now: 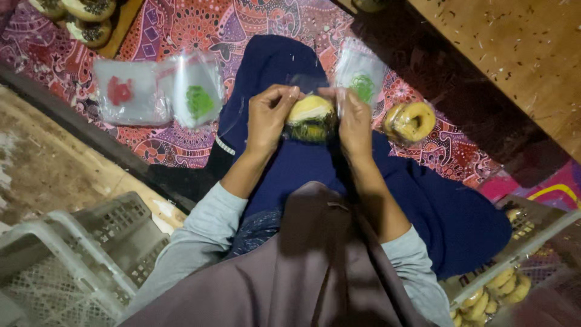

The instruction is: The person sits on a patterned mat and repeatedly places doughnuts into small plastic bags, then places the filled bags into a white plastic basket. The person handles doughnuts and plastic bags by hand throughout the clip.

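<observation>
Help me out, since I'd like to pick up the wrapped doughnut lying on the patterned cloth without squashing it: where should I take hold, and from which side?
Grip the wrapped doughnut across its outer rim, fingers on opposite edges, coming down from above. It appears to lie flat on the patterned cloth, ring face up, so the sides are probably free. The right hand is nearest.

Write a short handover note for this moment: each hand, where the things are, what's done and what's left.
Left hand and right hand both grip one doughnut in a clear bag over the lap.
Empty bags: two piles on the mat at left, one pile at right.
Done: one bagged doughnut lies on the mat at right.
Left: loose doughnuts wait in the crate at lower right.
</observation>
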